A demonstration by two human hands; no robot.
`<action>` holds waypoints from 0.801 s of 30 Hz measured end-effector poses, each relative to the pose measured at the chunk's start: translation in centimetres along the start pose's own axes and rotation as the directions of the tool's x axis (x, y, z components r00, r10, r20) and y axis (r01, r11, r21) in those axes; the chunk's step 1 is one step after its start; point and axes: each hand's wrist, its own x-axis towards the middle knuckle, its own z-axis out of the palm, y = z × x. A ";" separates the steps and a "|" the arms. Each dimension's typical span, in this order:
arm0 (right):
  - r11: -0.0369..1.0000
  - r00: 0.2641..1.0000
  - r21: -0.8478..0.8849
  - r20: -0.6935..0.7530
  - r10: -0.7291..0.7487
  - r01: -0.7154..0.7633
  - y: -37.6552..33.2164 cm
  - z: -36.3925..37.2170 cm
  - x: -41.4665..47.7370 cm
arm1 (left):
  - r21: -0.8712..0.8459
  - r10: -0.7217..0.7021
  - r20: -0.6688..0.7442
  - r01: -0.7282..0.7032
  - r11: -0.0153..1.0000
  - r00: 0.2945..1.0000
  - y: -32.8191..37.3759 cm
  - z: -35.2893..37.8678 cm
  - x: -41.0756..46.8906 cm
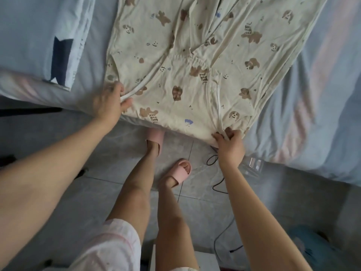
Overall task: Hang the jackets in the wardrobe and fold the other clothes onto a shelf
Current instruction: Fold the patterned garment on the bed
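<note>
Two hands: the left hand [112, 103] and the right hand [230, 145] both hold the near edge of the cream printed garment [175, 75], one at each side.
Left grip: left of centre in the frame and blurred; thumb and fingers are closed together on the garment's white-piped edge.
Right grip: lower, right of centre; curled fingers pinch the garment's bottom corner where it hangs over the bed's side.
Garment: wrinkled and spread out, with brown bear prints; it fills the upper centre of the frame and lies on the bed [312, 94].
Bed: pale blue sheet across the upper frame.
Folded cloth [58, 45]: upper left, light blue with a dark navy patch, lying on the bed beside the garment.
Slippers [179, 171]: pink, on the person's feet, on the grey tiled floor [97, 182] at centre.
Cable [216, 173]: black, on the floor just below the right wrist.
Shorts [109, 247]: white, at the bottom edge.
</note>
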 end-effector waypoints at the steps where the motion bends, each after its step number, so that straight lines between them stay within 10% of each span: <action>1: 0.996 0.992 0.026 -0.094 0.085 -0.083 -0.5 0.2 -0.2 | -0.023 -0.125 -0.068 0.124 0.992 0.990 0.0 0.2 -0.5; 5: 0.723 0.857 0.522 0.031 0.514 -0.453 -2.1 0.4 -0.8 | -0.510 -0.595 0.051 0.533 0.675 0.802 -1.2 1.8 -2.1; 8: 0.324 0.749 0.747 0.333 0.573 -0.580 -1.7 0.1 -1.5 | -0.826 -0.648 0.236 0.500 0.259 0.724 -1.4 2.8 -2.9; 13: 0.214 0.793 0.843 0.336 0.508 -0.494 -1.9 -0.9 -3.8 | -0.822 -0.483 0.570 0.456 -0.342 0.665 0.9 1.1 -3.5; 15: 0.248 0.846 0.893 0.222 0.484 -0.376 -3.1 -1.6 -4.8 | -0.869 -0.524 0.494 0.411 -0.274 0.694 2.4 -0.5 -4.0; 18: 0.534 0.913 0.837 -0.116 0.391 -0.122 -6.4 -3.4 -6.9 | -0.939 -0.583 0.107 0.274 0.206 0.806 5.2 -5.0 -4.7; 24: 0.749 0.896 0.526 -0.395 -0.203 0.402 -17.2 -12.0 -10.8 | -0.813 -0.094 -0.293 -0.196 0.549 0.952 12.0 -19.6 -5.9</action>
